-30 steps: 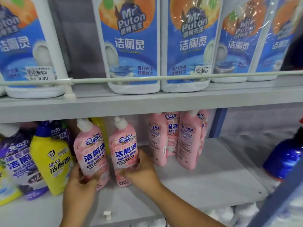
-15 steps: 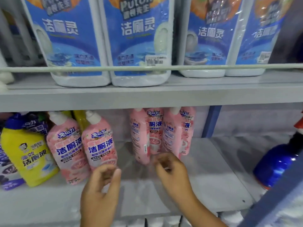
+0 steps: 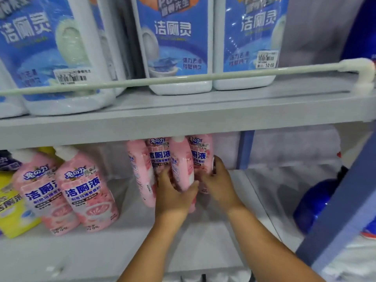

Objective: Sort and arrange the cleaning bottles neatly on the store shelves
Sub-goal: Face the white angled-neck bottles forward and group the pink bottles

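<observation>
Both hands [image 3: 195, 192] now round upright bottle [image 3: 181, 169]

Open shelf floor [image 3: 126, 202] between two pink bottle clusters [image 3: 85, 192].

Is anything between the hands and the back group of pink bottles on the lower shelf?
No. The left hand and right hand already grip the back pink bottles; nothing visible stands between them.
</observation>
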Action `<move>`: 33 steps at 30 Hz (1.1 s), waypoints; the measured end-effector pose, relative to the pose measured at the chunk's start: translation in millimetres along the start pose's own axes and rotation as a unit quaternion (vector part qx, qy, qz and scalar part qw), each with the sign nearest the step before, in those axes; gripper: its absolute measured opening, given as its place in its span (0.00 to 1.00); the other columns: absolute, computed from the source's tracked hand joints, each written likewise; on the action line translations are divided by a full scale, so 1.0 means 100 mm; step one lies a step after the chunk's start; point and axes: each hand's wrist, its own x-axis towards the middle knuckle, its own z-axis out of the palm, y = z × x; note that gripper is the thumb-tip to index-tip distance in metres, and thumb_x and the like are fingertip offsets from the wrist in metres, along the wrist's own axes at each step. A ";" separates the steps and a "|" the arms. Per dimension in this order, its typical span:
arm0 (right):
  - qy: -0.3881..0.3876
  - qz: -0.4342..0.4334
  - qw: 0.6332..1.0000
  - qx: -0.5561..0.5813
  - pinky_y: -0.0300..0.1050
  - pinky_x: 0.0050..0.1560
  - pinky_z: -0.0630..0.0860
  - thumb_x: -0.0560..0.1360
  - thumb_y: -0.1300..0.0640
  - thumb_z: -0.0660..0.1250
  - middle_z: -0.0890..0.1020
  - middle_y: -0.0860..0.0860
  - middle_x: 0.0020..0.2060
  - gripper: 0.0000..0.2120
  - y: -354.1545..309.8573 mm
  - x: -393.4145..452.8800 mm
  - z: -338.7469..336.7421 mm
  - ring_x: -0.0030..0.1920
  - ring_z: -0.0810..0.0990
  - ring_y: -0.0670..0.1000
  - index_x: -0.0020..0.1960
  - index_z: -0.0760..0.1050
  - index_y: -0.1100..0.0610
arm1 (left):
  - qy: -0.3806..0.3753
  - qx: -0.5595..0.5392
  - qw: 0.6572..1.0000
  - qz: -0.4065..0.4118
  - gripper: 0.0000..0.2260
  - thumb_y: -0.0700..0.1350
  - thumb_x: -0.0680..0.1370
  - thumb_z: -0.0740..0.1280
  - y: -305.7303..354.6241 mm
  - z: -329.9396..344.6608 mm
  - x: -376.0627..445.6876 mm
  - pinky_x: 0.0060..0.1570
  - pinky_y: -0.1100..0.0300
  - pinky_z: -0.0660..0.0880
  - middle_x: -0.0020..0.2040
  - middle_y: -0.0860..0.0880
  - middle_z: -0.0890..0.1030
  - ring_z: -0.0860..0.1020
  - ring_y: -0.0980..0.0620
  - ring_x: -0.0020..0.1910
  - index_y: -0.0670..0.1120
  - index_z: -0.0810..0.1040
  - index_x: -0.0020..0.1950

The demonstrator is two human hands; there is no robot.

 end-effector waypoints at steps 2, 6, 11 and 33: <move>0.000 -0.017 1.000 -0.016 0.51 0.52 0.83 0.72 0.63 0.71 0.87 0.47 0.46 0.14 0.03 0.01 0.03 0.49 0.86 0.48 0.53 0.79 0.47 | -0.014 0.000 1.000 -0.018 0.25 0.39 0.69 0.79 -0.05 -0.06 0.02 0.45 0.68 0.78 0.51 0.59 0.84 0.83 0.66 0.46 0.56 0.73 0.58; 0.017 -0.031 0.999 -0.011 0.41 0.54 0.81 0.74 0.66 0.71 0.87 0.44 0.51 0.18 0.09 -0.05 -0.06 0.53 0.85 0.43 0.57 0.78 0.46 | -0.074 -0.011 0.997 -0.020 0.21 0.34 0.74 0.75 -0.19 -0.24 0.03 0.40 0.73 0.76 0.54 0.54 0.85 0.83 0.67 0.44 0.55 0.74 0.58; 0.085 -0.002 0.996 -0.035 0.41 0.54 0.80 0.74 0.62 0.73 0.84 0.44 0.55 0.22 0.26 -0.06 -0.28 0.53 0.83 0.41 0.65 0.73 0.50 | -0.075 -0.008 0.997 0.023 0.25 0.35 0.71 0.75 -0.30 -0.20 0.05 0.48 0.71 0.77 0.57 0.54 0.84 0.83 0.62 0.52 0.55 0.74 0.62; 0.141 -0.010 0.987 0.072 0.51 0.59 0.82 0.80 0.65 0.66 0.85 0.52 0.57 0.14 0.48 0.37 -0.52 0.57 0.84 0.50 0.64 0.77 0.55 | -0.054 0.052 0.996 0.043 0.29 0.55 0.74 0.72 -0.56 0.67 0.79 0.58 0.44 0.78 0.63 0.45 0.83 0.82 0.42 0.60 0.48 0.71 0.73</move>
